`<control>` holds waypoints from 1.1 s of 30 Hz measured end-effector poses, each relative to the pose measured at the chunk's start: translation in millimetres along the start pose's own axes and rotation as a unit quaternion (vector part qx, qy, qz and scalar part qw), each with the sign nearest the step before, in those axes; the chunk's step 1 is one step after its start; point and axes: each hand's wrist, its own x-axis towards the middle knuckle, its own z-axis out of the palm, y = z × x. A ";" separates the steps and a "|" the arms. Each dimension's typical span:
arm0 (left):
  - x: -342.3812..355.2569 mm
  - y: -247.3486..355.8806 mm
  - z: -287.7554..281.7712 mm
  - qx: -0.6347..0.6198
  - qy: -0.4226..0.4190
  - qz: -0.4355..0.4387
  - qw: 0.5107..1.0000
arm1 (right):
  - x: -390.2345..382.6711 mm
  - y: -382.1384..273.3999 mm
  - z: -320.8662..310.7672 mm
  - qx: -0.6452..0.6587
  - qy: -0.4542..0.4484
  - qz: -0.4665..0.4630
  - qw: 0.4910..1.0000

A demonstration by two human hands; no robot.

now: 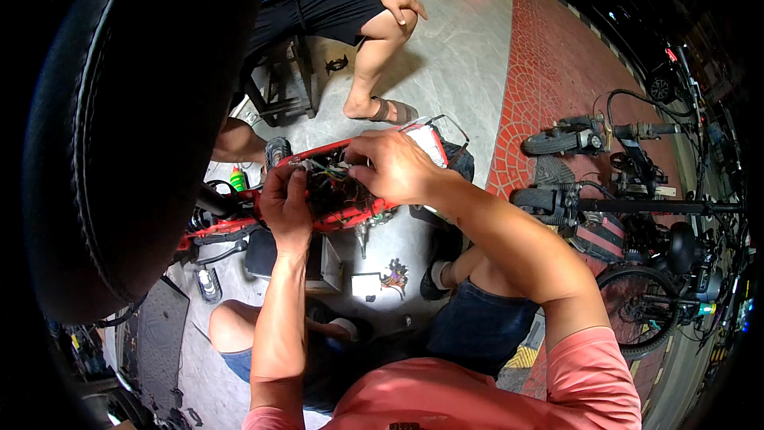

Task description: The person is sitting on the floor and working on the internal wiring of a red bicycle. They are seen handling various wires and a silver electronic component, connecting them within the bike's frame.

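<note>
A red scooter-like frame (362,215) lies across in front of me, its long hollow body open at the top. Inside is a tangle of wires (328,175), some green and yellow. At the left of this opening, my left hand (286,203) is closed, thumb and fingers pinched near the wire ends. My right hand (396,166) reaches over the far right of the opening with its fingers curled down among the wires. What exactly either hand pinches is too small to make out. A white panel (426,143) sits at the frame's right end.
A large black padded seat (151,111) fills the left side. Opposite sits another person in black shorts (334,12). Below the frame are a grey box (322,263), a white tray (367,285) and a bundle of coloured wires (394,275). Parked bikes (637,271) stand at right.
</note>
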 end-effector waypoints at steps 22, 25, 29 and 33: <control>-2.3 15.2 -5.7 -0.010 -0.003 -0.072 0.997 | 19.0 -13.7 12.5 0.093 0.008 -0.005 0.996; -4.6 35.9 -4.9 -0.004 -0.029 -0.115 0.993 | 15.3 -12.1 1.0 0.107 -0.024 0.034 0.993; -0.5 44.5 -18.1 0.119 -0.099 -0.102 0.983 | 8.3 -14.7 -14.1 0.121 -0.123 0.009 0.985; 6.0 51.0 -20.4 0.194 -0.175 -0.085 0.962 | 5.1 -17.7 -18.9 0.166 -0.168 0.035 0.971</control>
